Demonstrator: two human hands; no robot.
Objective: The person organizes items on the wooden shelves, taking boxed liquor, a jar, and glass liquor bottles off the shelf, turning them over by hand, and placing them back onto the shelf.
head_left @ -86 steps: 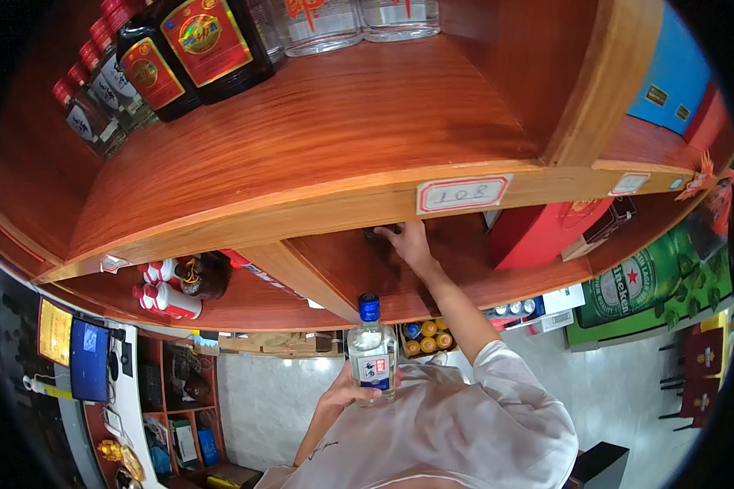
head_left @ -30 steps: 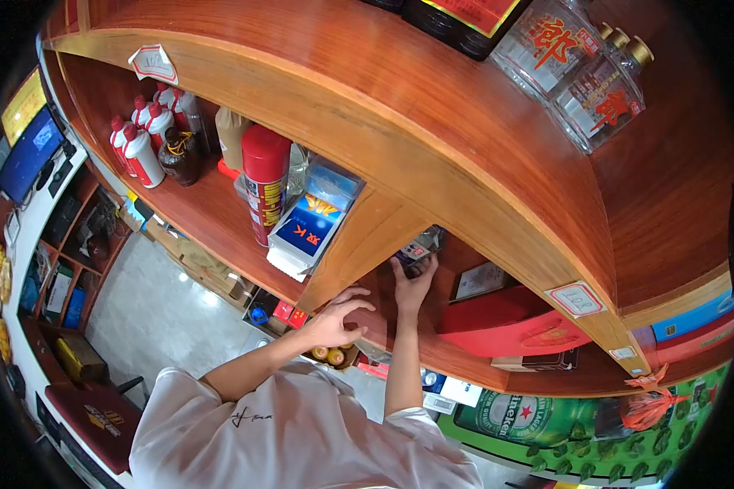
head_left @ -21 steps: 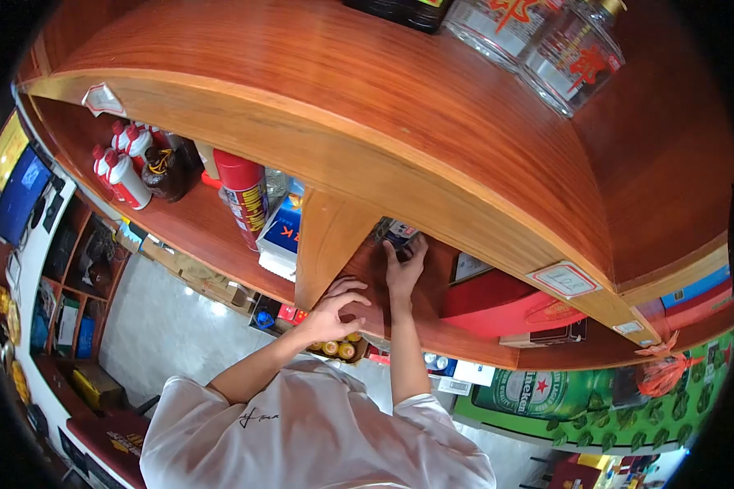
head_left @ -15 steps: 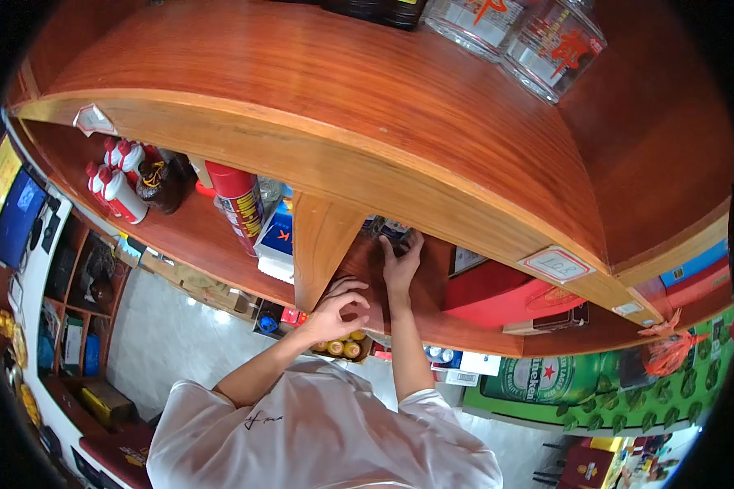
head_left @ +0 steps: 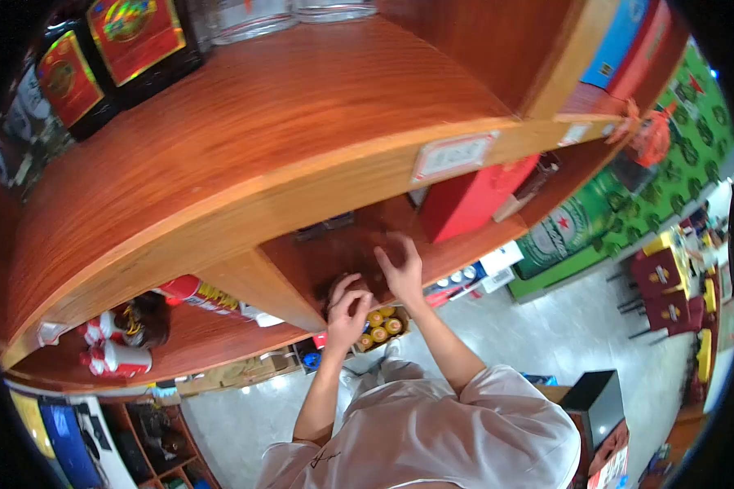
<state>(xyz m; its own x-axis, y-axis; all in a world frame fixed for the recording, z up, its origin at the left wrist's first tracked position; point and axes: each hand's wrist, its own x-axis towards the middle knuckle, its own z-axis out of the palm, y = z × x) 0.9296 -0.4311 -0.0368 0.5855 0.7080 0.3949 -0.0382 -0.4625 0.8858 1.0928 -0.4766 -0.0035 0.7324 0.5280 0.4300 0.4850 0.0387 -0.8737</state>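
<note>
My left hand (head_left: 347, 316) is at the front edge of the lower shelf compartment (head_left: 302, 265), beside the wooden divider (head_left: 265, 285). Its fingers are loosely curved, with nothing visible in them. To its right my right hand (head_left: 404, 275) reaches over the same shelf, slightly blurred, fingers apart and holding nothing I can see. Deeper in the compartment, partly hidden under the upper board, lie small dark packages (head_left: 326, 226). A tall red box (head_left: 473, 200) stands to the right of my right hand.
Left of the divider are a red spray can (head_left: 192, 289) and white bottles with red caps (head_left: 122, 359). Dark bottles with red labels (head_left: 134, 41) stand on the upper shelf (head_left: 285, 98). Below my hands sits a carton of yellow-topped cans (head_left: 381, 326).
The view has turned, so the shelf appears tilted and shifted. My right hand has drawn back from the dark packages and spread its fingers. My left hand stays near the divider.
</note>
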